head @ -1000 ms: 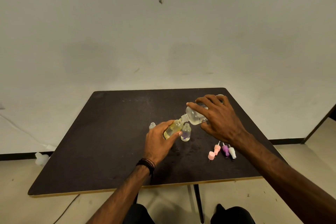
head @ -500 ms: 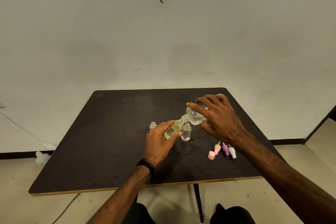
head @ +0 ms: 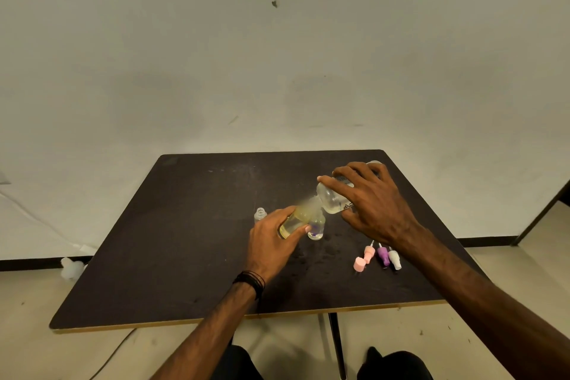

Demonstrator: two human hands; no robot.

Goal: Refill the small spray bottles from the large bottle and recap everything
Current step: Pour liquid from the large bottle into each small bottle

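Now our right hand (head: 374,205) tips the big bottle (head: 331,202) into the vial (head: 293,220) gripped by our left hand (head: 273,244); next, level off, toward 3 o'clock.

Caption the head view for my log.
Right hand tips the large bottle into a small bottle held by the left hand.

Clear plastic bottles on a dark matt worktop

We see a matt, dark worktop (head: 191,241) with a pale wood-coloured edge band, scuffed and speckled near its middle. The large bottle (head: 331,200) and small spray bottles (head: 316,227) look like clear, glossy plastic; at four o'clock from them lie smooth, opaque plastic spray caps (head: 382,256), pink, purple and white. The wall (head: 277,55) looks matt and marked, and the wristband (head: 251,281) looks like dark cord.
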